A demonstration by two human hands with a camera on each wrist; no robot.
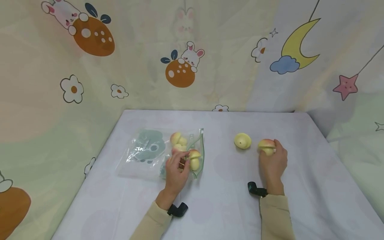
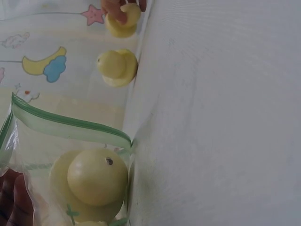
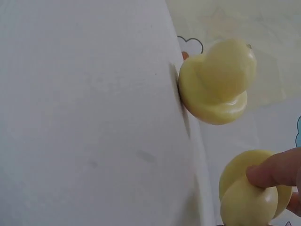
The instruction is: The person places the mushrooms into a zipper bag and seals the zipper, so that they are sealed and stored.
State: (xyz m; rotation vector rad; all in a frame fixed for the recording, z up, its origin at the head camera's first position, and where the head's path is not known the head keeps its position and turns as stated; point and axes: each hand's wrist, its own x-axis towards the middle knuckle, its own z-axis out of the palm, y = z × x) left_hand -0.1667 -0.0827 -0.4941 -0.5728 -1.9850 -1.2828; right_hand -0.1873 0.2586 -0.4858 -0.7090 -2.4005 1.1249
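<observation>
My left hand [image 1: 176, 173] pinches the clear zip bag [image 1: 129, 168] near its open, green-edged mouth. Inside lie several mushroom-shaped toys with pale yellow stems and reddish caps; one toy mushroom [image 1: 195, 162] is right at the mouth. In the left wrist view, fingers [image 2: 19, 200] show through the film beside it. On the right, my right hand [image 1: 273, 165] grips another toy mushroom [image 1: 266, 146] between thumb and fingers, its thumb on the stem in the right wrist view. A loose toy mushroom [image 1: 242, 141] stands cap down, stem up, left of that hand.
A white cloth covers the table [image 1: 222, 200]. Behind it hangs a patterned curtain [image 1: 228, 66] with rabbits, flowers and a moon. The bag lies flat on the left half, with a green animal print [image 1: 150, 141]. Each wrist wears a black camera.
</observation>
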